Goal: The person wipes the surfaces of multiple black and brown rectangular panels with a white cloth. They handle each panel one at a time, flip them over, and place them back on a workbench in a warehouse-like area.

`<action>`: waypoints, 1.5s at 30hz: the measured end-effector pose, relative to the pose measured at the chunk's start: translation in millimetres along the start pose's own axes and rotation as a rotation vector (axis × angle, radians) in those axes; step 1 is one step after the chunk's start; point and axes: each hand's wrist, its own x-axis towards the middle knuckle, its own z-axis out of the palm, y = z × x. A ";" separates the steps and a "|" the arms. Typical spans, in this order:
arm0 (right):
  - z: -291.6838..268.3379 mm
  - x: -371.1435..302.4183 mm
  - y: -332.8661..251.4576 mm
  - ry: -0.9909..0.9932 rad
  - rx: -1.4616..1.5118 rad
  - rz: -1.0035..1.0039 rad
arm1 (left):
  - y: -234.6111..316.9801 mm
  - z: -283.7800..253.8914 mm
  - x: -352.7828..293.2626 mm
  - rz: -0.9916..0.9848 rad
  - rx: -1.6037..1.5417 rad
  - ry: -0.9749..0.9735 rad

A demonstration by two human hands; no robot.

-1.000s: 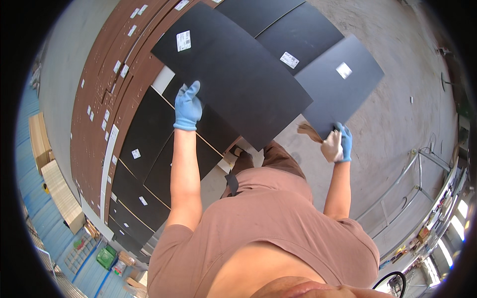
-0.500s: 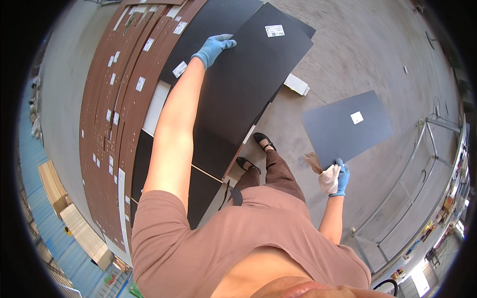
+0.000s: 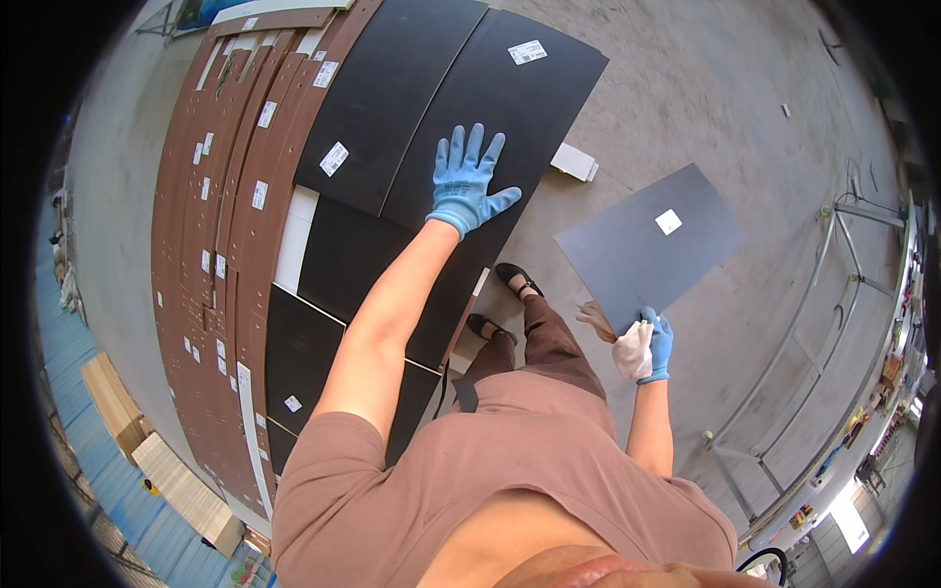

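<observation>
My left hand, in a blue glove, lies flat with fingers spread on a long black panel that bears a white label. Another black panel lies close along its left side. Off to the right, my gloved right hand is closed on the lower corner of a smaller grey panel with a white label. The same hand also grips a whitish cloth, and a brownish piece of cloth hangs beside it. The right fingers are partly hidden by the panel and cloth.
Brown panels with labels and small holes lie in rows to the left of the black ones. A small white block is by the long panel's right edge. At right stands a metal frame. Pale wooden boards lie at lower left.
The long black panel has shifted left and lies alongside its neighbour. My left hand has left its far edge and come nearer, spread flat. My right hand and the grey panel have moved slightly left.
</observation>
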 end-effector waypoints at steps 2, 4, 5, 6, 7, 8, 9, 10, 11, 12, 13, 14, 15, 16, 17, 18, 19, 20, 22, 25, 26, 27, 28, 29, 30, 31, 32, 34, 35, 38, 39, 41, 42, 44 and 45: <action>1.8 3.3 -0.9 -0.012 -0.016 -0.004 | -2.4 9.4 0.7 -0.005 -0.036 0.054; 2.7 5.1 -1.4 -0.025 -0.006 0.003 | -4.3 13.6 4.6 -0.040 -0.029 0.033; 3.3 5.3 -1.8 -0.030 -0.015 -0.006 | -4.4 14.1 6.1 -0.047 -0.015 0.041; 4.1 5.2 -2.1 -0.038 -0.018 -0.007 | -4.2 14.1 7.6 -0.051 -0.001 0.050; 5.2 4.8 -2.5 -0.044 -0.021 -0.009 | -3.5 13.8 8.0 -0.055 0.011 0.041; 6.2 3.9 -3.2 -0.045 -0.016 -0.015 | -2.9 13.5 8.0 -0.053 0.011 0.057; 7.5 2.8 -3.8 -0.047 -0.013 -0.020 | -2.6 13.2 7.3 -0.055 0.010 0.054; 8.3 1.4 -5.4 -0.049 -0.011 -0.024 | -2.3 12.9 6.9 -0.056 0.017 0.066; 9.0 0.0 -7.7 -0.049 -0.009 -0.024 | -2.4 12.5 6.8 -0.049 -0.002 0.063; 9.3 -1.6 -10.9 -0.050 -0.008 -0.023 | -2.5 12.1 7.5 -0.043 -0.012 0.075; 8.9 -3.7 -14.9 -0.090 0.008 -0.016 | -2.7 10.9 7.7 -0.061 0.003 0.036; 8.0 -5.6 -20.2 -0.045 -0.023 -0.040 | -2.4 9.1 8.5 -0.052 -0.024 0.062; 5.5 -8.5 -27.5 -0.043 -0.041 -0.058 | -1.0 6.3 8.3 -0.074 -0.013 0.043; 3.5 -11.1 -35.7 -0.047 -0.064 -0.072 | 0.6 2.1 7.8 -0.104 -0.096 0.025; -0.2 -15.3 -46.6 -0.102 -0.149 -0.120 | 4.0 -3.4 4.3 -0.120 -0.153 0.095; -2.2 -19.3 -58.6 -0.163 -0.242 -0.171 | 5.0 -11.0 0.6 -0.109 -0.332 0.184; -1.4 -21.8 -70.8 -0.207 -0.325 -0.220 | 5.8 -20.1 -3.1 -0.087 -0.520 0.273; 3.0 -22.6 -82.7 -0.291 -0.402 -0.228 | 10.3 -29.3 -11.4 -0.107 -0.756 0.322; 14.4 -30.8 -106.5 -0.448 -0.556 -0.246 | 13.7 -50.1 -41.6 -0.293 -1.361 0.184; 61.9 -33.9 -123.3 -0.619 -0.755 -0.158 | 13.3 -76.1 -102.2 -0.478 -1.834 0.184; 83.3 -34.7 -120.7 -0.720 -0.790 -0.159 | 11.5 -80.4 -124.3 -0.474 -2.005 0.228; 106.5 -34.9 -114.2 -0.836 -0.800 -0.155 | 8.1 -81.3 -143.0 -0.536 -1.848 0.346; 130.9 -33.6 -106.3 -0.892 -0.910 -0.105 | 6.4 -79.2 -164.7 -0.552 -1.500 0.513; 154.6 -32.3 -96.9 -0.962 -0.999 -0.062 | 4.0 -74.4 -186.6 -0.667 -1.267 0.609; 175.8 -32.2 -85.2 -1.011 -1.087 -0.076 | 3.5 -65.0 -200.8 -0.977 -1.517 0.720; 195.2 -30.5 -75.3 -1.103 -1.127 -0.110 | -2.0 -55.9 -221.7 -1.139 -1.611 0.807; 215.1 -28.6 -62.1 -1.098 -1.270 -0.051 | -11.1 -46.2 -241.6 -1.153 -1.661 0.821; 243.2 -26.9 -39.7 -1.167 -1.435 -0.210 | -14.1 -20.9 -272.2 -1.263 -1.603 0.966; 253.8 -26.3 -29.3 -1.192 -1.527 -0.296 | -15.6 -9.1 -285.5 -1.327 -1.580 1.008; 275.3 -26.0 -4.3 -1.185 -1.662 -0.483 | -21.3 18.4 -308.8 -1.433 -1.618 1.085; 282.1 -25.9 1.7 -1.166 -1.736 -0.526 | -23.8 23.5 -312.7 -1.434 -1.614 1.130; 294.4 -27.2 11.2 -1.164 -1.748 -0.638 | -28.3 28.5 -316.3 -1.423 -1.629 1.186; 300.5 -28.8 15.4 -1.147 -1.754 -0.696 | -30.8 28.7 -317.3 -1.406 -1.645 1.195; 311.2 -33.4 22.4 -1.129 -1.776 -0.754 | -33.4 27.2 -318.2 -1.322 -1.642 1.154; 315.3 -36.7 26.2 -1.088 -1.767 -0.802 | -33.5 26.1 -318.5 -1.271 -1.636 1.155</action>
